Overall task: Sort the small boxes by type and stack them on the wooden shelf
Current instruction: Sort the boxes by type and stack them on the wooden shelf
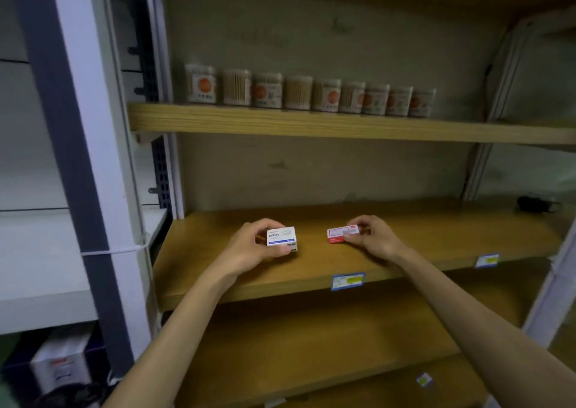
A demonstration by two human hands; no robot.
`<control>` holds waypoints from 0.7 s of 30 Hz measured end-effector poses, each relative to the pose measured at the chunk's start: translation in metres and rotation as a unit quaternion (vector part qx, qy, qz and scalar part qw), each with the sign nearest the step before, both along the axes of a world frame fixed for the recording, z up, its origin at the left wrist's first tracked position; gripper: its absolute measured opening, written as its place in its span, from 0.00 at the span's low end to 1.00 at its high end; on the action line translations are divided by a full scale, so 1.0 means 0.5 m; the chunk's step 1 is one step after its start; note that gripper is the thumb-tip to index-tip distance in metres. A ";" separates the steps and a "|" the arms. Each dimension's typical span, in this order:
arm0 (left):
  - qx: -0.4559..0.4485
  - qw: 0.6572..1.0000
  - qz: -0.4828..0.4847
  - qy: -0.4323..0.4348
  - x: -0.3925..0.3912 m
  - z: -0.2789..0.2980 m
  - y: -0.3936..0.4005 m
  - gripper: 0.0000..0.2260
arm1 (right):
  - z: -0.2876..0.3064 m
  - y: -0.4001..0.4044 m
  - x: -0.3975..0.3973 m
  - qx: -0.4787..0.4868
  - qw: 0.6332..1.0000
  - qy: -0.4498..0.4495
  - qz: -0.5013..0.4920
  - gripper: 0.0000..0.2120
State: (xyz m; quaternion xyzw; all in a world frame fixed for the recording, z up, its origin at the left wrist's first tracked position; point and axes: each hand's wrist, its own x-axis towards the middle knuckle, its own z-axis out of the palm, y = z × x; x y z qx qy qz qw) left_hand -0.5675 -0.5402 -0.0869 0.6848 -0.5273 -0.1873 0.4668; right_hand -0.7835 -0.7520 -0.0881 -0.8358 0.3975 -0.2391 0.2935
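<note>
My left hand grips a small white box with a blue stripe, held just above the middle wooden shelf. Another box seems to sit under it, but the blur hides how they touch. My right hand pinches a thin red-and-white box by its right end, low over the same shelf board. The two boxes are about a hand's width apart. Both forearms reach in from the bottom of the view.
Several clear tubs of cotton swabs line the upper wooden shelf. A dark object lies at the far right of the middle shelf. Blue price tags hang on its front edge. A white metal rack stands left.
</note>
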 end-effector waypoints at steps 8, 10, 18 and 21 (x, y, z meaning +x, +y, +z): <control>0.013 0.999 0.043 -0.011 -0.029 0.017 -0.062 0.15 | -0.010 -0.145 0.045 -0.047 0.995 0.089 0.006 0.28; 0.006 0.999 0.049 -0.014 -0.052 0.026 -0.082 0.16 | -0.017 -0.169 0.054 -0.060 0.993 0.104 0.007 0.29; -0.004 0.996 0.087 -0.017 -0.147 0.050 -0.209 0.18 | 0.019 -0.253 0.002 -0.099 0.985 0.100 0.099 0.26; 0.010 0.995 0.082 -0.047 -0.189 0.056 -0.285 0.18 | 0.039 -0.323 -0.080 -0.119 0.984 0.094 0.089 0.24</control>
